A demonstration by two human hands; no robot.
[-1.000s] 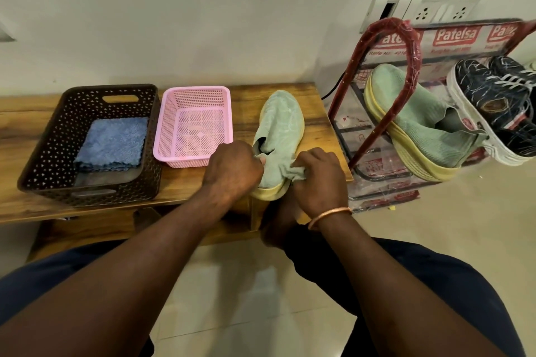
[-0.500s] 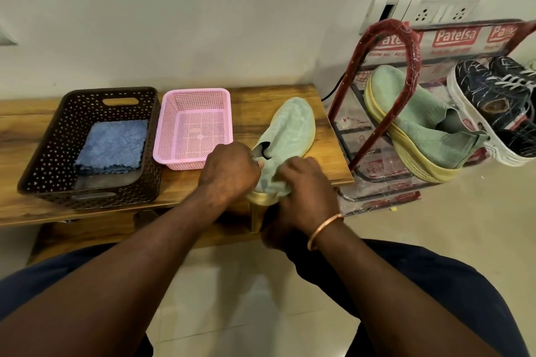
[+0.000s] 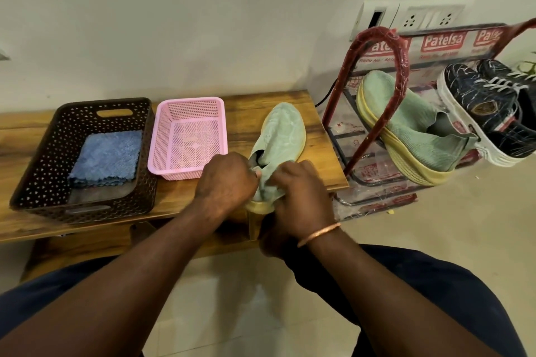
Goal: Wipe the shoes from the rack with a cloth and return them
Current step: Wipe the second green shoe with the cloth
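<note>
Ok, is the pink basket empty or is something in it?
Empty: the pink basket shows only its bare perforated floor. The blue cloth lies in the brown basket beside it.

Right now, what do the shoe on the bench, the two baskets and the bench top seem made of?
Shoe: matte knit fabric upper, ribbed weave showing; yellow sole looks like foam or rubber. Brown basket and pink basket: moulded plastic, evenly perforated walls, slight sheen. Bench top: wood or wood-look laminate, grain visible; can't tell which.
</note>
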